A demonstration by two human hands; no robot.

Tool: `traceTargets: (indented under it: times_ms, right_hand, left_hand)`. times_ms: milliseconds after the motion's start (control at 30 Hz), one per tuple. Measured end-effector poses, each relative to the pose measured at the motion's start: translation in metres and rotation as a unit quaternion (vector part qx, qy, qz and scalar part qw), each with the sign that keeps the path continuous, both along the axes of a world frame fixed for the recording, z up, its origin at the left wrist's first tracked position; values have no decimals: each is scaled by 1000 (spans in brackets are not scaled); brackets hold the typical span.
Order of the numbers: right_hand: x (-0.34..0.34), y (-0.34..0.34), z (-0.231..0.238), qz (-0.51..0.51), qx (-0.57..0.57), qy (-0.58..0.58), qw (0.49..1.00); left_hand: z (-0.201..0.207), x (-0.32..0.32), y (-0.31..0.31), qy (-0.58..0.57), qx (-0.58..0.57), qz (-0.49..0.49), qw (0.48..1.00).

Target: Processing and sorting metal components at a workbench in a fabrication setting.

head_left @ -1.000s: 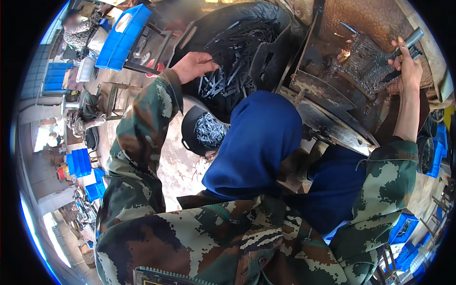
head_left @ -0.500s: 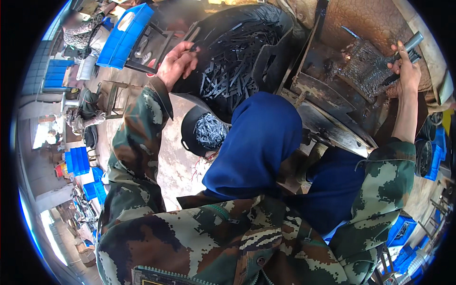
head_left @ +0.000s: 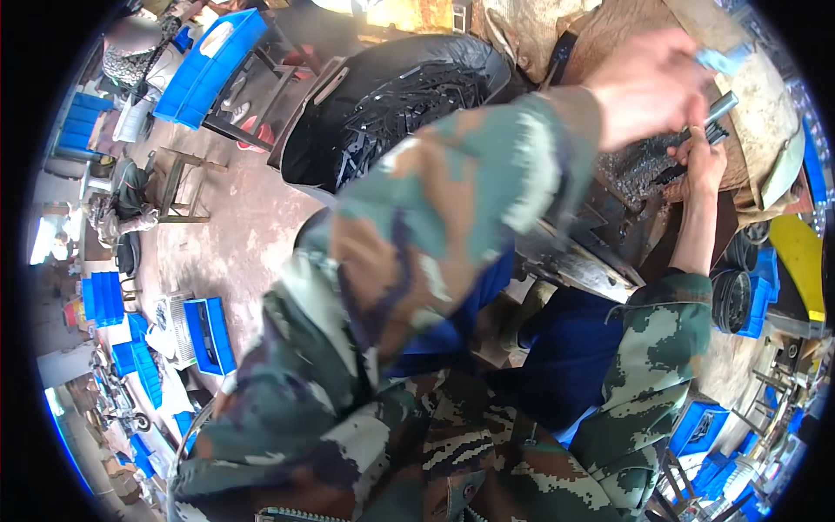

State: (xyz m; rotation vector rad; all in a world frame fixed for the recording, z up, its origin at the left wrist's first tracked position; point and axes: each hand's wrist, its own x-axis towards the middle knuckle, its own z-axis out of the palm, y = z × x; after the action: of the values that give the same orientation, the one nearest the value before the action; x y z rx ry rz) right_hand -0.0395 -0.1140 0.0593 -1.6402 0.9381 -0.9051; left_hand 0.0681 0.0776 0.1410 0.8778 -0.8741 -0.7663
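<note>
My left hand (head_left: 648, 91) is stretched across to the far right, over the leather-covered work spot, smeared by motion. A pale blue thing (head_left: 724, 59) shows blurred at its fingertips; whether the hand grips it I cannot tell. Just below, my right hand (head_left: 703, 161) has its fingers closed round a dark metal bar beside a grey rod end (head_left: 722, 106). Under both hands lies a wet-looking dark, oily block (head_left: 635, 170), partly covered by the left hand. A black bin (head_left: 309, 143) of thin dark metal strips (head_left: 409, 109) stands left of it, partly behind my left sleeve.
Brown leather or sacking (head_left: 609, 26) drapes behind the work spot. A blue crate (head_left: 209, 65) sits on a stand at the far left, near another person (head_left: 130, 61). A wooden stool frame (head_left: 183, 187) and a blue bin (head_left: 209, 335) stand on the floor at left.
My left hand has swung from the black bin's left edge across to beside my right hand. Its sleeve now covers the small bucket. The right hand keeps its hold.
</note>
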Motion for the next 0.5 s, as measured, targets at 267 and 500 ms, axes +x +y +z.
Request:
traceTargets:
  times_ms: [267, 500]
  right_hand:
    - [-7, -21, -15, -18, -39, -63, 997]
    - [-2, -23, -14, 6, 0, -40, 999]
  left_hand:
    - [-31, -36, -64, -9, 20, 33, 999]
    - [-80, -25, -56, -114, 146, 117, 976]
